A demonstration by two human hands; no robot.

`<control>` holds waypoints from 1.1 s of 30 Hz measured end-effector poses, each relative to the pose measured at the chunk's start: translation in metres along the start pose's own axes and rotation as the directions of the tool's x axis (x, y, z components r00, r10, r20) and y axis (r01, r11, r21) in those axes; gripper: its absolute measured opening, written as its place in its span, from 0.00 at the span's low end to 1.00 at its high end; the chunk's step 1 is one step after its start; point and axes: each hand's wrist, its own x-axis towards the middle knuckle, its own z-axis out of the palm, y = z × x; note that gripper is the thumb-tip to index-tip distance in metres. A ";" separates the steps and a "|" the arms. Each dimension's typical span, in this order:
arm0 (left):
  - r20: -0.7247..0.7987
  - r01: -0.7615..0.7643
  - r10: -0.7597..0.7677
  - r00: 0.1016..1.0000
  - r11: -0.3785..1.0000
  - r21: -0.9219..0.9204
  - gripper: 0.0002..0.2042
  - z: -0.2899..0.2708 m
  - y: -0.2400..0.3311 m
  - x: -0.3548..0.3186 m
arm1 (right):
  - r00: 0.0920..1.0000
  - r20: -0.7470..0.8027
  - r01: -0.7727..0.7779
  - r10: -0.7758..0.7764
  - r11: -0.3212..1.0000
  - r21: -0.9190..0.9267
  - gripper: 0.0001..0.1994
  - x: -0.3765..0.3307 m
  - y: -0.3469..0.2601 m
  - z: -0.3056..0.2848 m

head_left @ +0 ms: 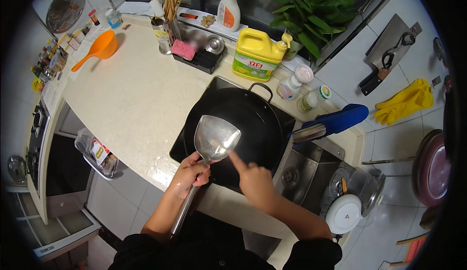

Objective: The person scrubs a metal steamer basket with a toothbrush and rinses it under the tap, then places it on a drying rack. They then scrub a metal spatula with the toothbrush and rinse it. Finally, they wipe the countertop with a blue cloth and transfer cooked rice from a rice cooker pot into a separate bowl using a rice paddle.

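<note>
My left hand [190, 175] is wrapped round the neck of a metal wok spatula [217, 137], its broad wet blade tilted up and its handle running down towards me. At the blade's right edge, the stretched index finger of my right hand [257, 185] touches or nearly touches the metal; the other fingers are curled and hold nothing. Beneath both hands sits a large black wok [258, 129], over the left part of the sink. Its far loop handle points towards the window.
Right of the wok lies a steel sink basin [304, 173], with glass lids and a white bowl [344, 214] beside it. Behind stand a yellow detergent jug [258, 56], a spray bottle [228, 7] and a black rack with a pink sponge [183, 50]. An orange ladle [101, 46] rests far left.
</note>
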 end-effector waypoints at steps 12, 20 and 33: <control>0.005 0.038 -0.038 0.999 0.999 -0.012 0.14 0.002 -0.011 -0.002 | 0.992 -0.121 -0.035 0.035 0.999 0.005 0.33 0.022 0.000 0.010; 0.001 0.044 -0.044 0.999 0.999 0.012 0.14 0.000 -0.014 -0.004 | 0.992 -0.123 -0.025 0.027 0.999 0.019 0.32 0.021 0.000 0.013; -0.066 -0.003 0.007 0.998 0.998 0.059 0.17 -0.012 -0.006 -0.007 | 1.000 0.012 -0.008 0.009 1.000 -0.024 0.33 -0.007 0.001 0.009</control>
